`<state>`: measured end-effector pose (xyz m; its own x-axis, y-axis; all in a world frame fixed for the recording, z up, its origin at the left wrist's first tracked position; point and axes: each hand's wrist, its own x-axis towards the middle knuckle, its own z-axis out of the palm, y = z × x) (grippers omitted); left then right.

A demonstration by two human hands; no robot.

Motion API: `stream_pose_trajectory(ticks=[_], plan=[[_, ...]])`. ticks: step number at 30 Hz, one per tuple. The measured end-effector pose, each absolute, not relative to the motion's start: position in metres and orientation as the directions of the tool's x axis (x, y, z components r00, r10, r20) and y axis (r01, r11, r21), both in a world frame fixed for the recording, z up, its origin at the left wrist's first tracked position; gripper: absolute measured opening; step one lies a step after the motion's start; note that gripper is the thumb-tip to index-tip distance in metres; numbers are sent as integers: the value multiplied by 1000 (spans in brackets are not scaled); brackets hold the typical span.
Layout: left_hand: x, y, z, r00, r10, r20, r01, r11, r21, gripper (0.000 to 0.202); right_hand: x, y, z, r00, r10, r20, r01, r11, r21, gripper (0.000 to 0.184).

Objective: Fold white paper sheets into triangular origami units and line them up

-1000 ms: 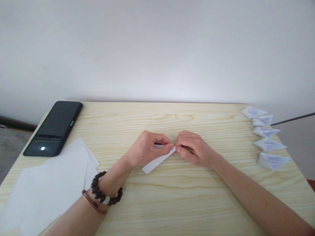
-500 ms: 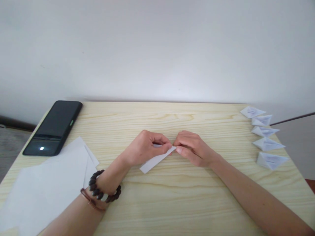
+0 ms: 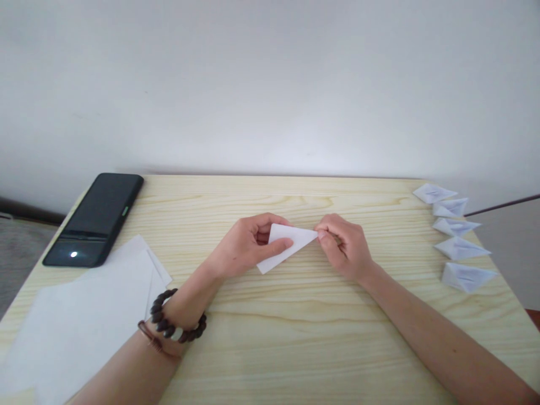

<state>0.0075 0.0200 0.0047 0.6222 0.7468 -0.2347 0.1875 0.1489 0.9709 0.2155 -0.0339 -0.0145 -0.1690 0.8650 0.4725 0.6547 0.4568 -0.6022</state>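
A folded piece of white paper point(image 3: 291, 239), roughly triangular, is held between my two hands over the middle of the wooden table. My left hand point(image 3: 259, 244) grips its wide end, thumb on top and fingers behind. The pointed right tip is pinched between the thumb and forefinger of my right hand point(image 3: 343, 244). My left fingers are partly hidden behind the paper. Dark beads circle my left wrist.
At the table's point(image 3: 320, 349) right edge stand several folded paper boats point(image 3: 458, 247) in a row. Loose white sheets point(image 3: 93, 320) lie on the left, beside and partly under my left forearm. A black phone point(image 3: 95, 219) lies behind them. A pale wall rises behind the table.
The folded paper has turned so its broad face shows, and it has shifted right and slightly away from me. My right hand has moved right, pinching the tip.
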Motion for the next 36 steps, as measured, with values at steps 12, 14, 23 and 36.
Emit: stream_pose_trajectory(ticks=[12, 14, 23, 36], plan=[[12, 15, -4, 558, 829, -13, 155, -89, 984, 51, 209, -35, -16, -112, 879, 464, 688, 406, -602, 4], [12, 16, -6, 534, 846, 6, 79, -56, 995, 47, 209, -34, -15, -44, 872, 488, 677, 385, -628, 3], [14, 15, -10, 490, 871, -9, -7, 14, 1000, 25, 212, -40, -17, -157, 883, 442, 624, 436, -649, 18], [14, 16, -12, 411, 902, 131, 26, -155, 988, 17, 212, -41, -14, -180, 866, 466, 530, 485, -696, 16]])
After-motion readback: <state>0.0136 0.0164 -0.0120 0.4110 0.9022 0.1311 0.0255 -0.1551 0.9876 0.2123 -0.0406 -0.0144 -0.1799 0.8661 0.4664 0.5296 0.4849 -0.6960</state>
